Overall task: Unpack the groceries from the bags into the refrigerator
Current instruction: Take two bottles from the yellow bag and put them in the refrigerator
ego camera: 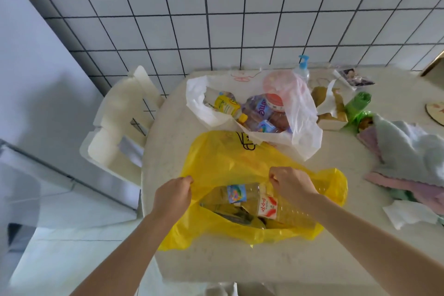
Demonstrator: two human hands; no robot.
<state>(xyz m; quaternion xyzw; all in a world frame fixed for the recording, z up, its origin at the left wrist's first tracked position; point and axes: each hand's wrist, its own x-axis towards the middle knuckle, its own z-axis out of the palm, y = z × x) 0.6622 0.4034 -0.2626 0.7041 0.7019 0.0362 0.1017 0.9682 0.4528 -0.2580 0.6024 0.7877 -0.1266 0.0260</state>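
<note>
I am looking down at the tabletop [276, 262], and both my hands are working the yellow bag [242, 163] that is lying nearest me. My left hand [174, 196] is pinching the bag's rim at the bag's 9 o'clock side, fingers curled over the plastic. My right hand [292, 184] is pinching the far rim at about 1 o'clock, knuckles bent, and the mouth is gaping between the two hands.

Inside the opening, just below and between my hands, two clear bottles are lying on their sides: one with a blue label [236, 193] toward 11 o'clock and one with a red-and-white label [268, 206] right under my right wrist. Darker packets are sitting beneath them; I cannot tell what they are.

At 12 o'clock from the yellow bag, touching its far edge, a white bag [305, 132] is lying open with bottles and a yellow carton [227, 104] showing. A pump bottle [303, 67] is standing behind it near the tiled wall [216, 7]. At 2 o'clock a green bag [356, 106] is sitting, and cloths [408, 146] are heaped at 3 o'clock. A white foam box [115, 127] is sitting off the tabletop at 10 o'clock.
</note>
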